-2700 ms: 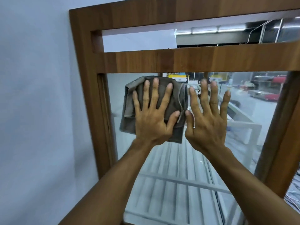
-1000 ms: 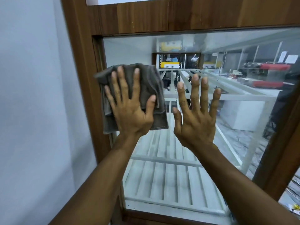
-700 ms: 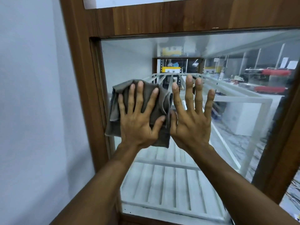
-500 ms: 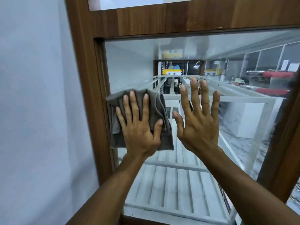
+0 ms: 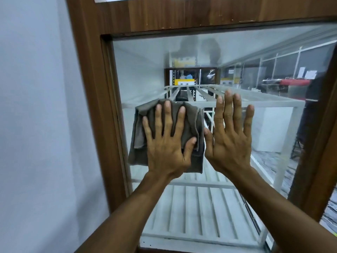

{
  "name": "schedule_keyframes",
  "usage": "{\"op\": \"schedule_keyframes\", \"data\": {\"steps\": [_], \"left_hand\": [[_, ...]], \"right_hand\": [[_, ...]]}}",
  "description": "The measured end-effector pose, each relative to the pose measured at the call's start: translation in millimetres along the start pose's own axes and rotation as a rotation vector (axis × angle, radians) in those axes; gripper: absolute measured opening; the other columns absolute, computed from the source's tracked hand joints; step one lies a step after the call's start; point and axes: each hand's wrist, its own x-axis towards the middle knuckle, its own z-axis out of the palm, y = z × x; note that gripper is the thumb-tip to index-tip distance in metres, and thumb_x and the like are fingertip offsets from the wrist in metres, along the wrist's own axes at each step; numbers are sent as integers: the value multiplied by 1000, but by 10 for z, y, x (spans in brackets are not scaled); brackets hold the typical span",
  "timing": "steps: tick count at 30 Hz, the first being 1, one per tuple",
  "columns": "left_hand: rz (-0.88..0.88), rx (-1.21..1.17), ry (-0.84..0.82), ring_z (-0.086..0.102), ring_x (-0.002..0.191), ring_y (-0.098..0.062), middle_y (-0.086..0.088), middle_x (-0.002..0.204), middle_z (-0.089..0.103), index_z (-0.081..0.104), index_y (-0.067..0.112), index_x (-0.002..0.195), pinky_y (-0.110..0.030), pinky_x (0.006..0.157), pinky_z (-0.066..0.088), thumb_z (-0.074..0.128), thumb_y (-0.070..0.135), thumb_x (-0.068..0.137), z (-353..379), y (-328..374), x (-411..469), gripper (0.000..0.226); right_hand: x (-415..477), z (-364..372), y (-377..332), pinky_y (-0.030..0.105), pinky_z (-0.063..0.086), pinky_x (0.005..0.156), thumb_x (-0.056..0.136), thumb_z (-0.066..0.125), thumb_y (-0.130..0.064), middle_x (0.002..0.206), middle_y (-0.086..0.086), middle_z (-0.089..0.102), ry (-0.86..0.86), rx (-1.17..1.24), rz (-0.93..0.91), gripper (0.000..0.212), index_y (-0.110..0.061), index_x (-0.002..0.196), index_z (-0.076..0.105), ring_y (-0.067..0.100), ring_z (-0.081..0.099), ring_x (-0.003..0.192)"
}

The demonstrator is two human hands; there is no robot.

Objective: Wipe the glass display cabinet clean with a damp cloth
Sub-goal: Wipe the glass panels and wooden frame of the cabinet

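Note:
A folded grey-brown cloth point(image 5: 193, 121) lies flat against the glass pane point(image 5: 145, 70) of the wooden-framed cabinet point(image 5: 91, 88). My left hand point(image 5: 167, 148) presses it to the glass with fingers spread and the thumb hooked over its lower right fold. My right hand point(image 5: 229, 141) rests bare on the glass just to the right of the cloth, palm flat, fingers straight and apart, its thumb almost touching the cloth's edge. Both hands sit at mid-height in the left half of the pane.
Behind the glass are white slatted shelves point(image 5: 191, 212) and a white metal rack point(image 5: 255, 105). A pale wall point(image 5: 36, 125) runs along the left of the frame. The right frame post point(image 5: 317, 152) slants down the right edge. Room reflections show in the glass.
Both hands and the cloth have travelled down from the top of the pane, swept towards the left frame, then shifted slightly right. The right hand has stayed beside the cloth.

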Motion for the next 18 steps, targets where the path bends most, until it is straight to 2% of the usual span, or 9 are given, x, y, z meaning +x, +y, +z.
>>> {"op": "schedule_keyframes", "data": {"steps": [3,6,8,11,13,14,16,18], "left_hand": [[48,-1,53,1,162,-28,-14,173,13,16,20,165,-56,130,-3,38,58,102,-66,-225,251,77],[-168,-14,99,5,162,-35,-18,173,13,15,17,166,-60,129,2,37,55,103,-77,-313,200,76],[-216,-2,56,0,162,-36,-19,174,7,10,17,166,-64,128,2,32,56,104,-30,-172,-47,76],[5,12,-31,-7,162,-33,-14,173,2,10,24,166,-64,127,-3,36,57,103,42,60,-193,76],[127,5,-5,-5,162,-29,-13,173,9,17,25,165,-61,128,-2,43,57,101,26,16,48,76],[127,5,17,-3,162,-29,-15,173,12,20,25,165,-60,128,-2,43,58,100,-7,-43,187,76],[-27,10,67,5,162,-33,-18,173,15,21,23,165,-60,129,0,41,58,101,-50,-152,345,76],[-281,5,104,7,161,-38,-20,173,13,20,21,166,-64,128,3,37,56,103,-62,-75,281,75]], "right_hand": [[-4,14,21,60,5,130,111,25,-42,173,19,7,-8,2,-18,69,0,164,11,35,6,161],[-7,2,42,60,6,130,112,23,-45,173,16,6,-1,19,-23,69,-1,164,13,31,4,161],[-9,-2,51,60,6,130,112,24,-44,173,17,8,-4,20,-24,69,-1,164,14,30,3,161],[-20,-10,73,57,3,131,109,32,-37,173,18,8,-9,14,-37,68,-2,165,13,29,0,162],[-22,-27,124,56,2,131,106,35,-33,173,17,11,-9,9,-61,69,-4,165,14,29,1,162],[-20,-40,167,56,2,131,107,35,-35,173,16,10,-11,2,-72,68,-7,166,16,30,2,162],[-23,-73,256,59,5,130,111,32,-40,173,16,11,-15,-8,-78,64,-12,166,19,34,7,162],[-34,-108,319,60,6,130,111,30,-40,172,20,14,-18,8,-83,61,-14,166,20,37,9,161]]}}
